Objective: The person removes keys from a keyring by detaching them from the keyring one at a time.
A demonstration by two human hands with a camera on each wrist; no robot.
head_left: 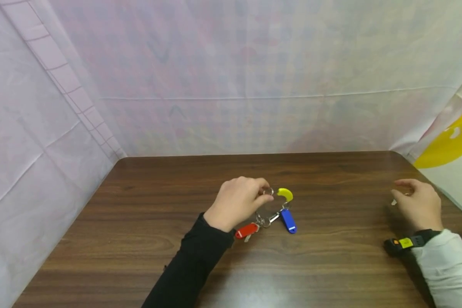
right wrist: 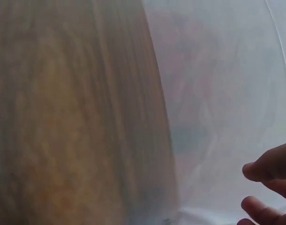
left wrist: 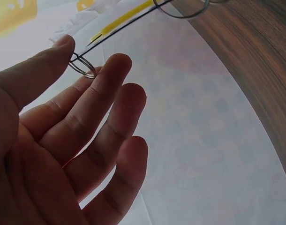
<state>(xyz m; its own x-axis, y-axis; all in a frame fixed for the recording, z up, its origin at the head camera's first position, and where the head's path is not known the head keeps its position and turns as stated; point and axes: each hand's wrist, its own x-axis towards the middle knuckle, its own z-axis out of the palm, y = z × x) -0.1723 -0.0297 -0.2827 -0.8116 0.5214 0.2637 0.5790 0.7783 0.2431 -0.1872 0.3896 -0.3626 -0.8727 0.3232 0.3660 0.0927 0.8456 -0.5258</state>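
My left hand (head_left: 238, 203) pinches a small metal split ring (left wrist: 82, 67) between thumb and index finger. The left wrist view shows the other fingers loosely bent. Just right of and below this hand lies a bunch of keys with a yellow curved tag (head_left: 285, 194), a blue tag (head_left: 288, 221), a red tag (head_left: 247, 231) and a metal clasp (head_left: 274, 217). At the far right, my right hand (head_left: 421, 205) hovers with thumb and fingers apart. A small metal piece (head_left: 394, 202), perhaps a key, shows beside its thumb, partly hidden.
The brown wooden table (head_left: 138, 239) ends at a back edge against a pale patterned curtain (head_left: 246, 85). More white cloth (head_left: 23, 149) hangs on the left. A yellow printed shape (head_left: 446, 147) shows at the right side.
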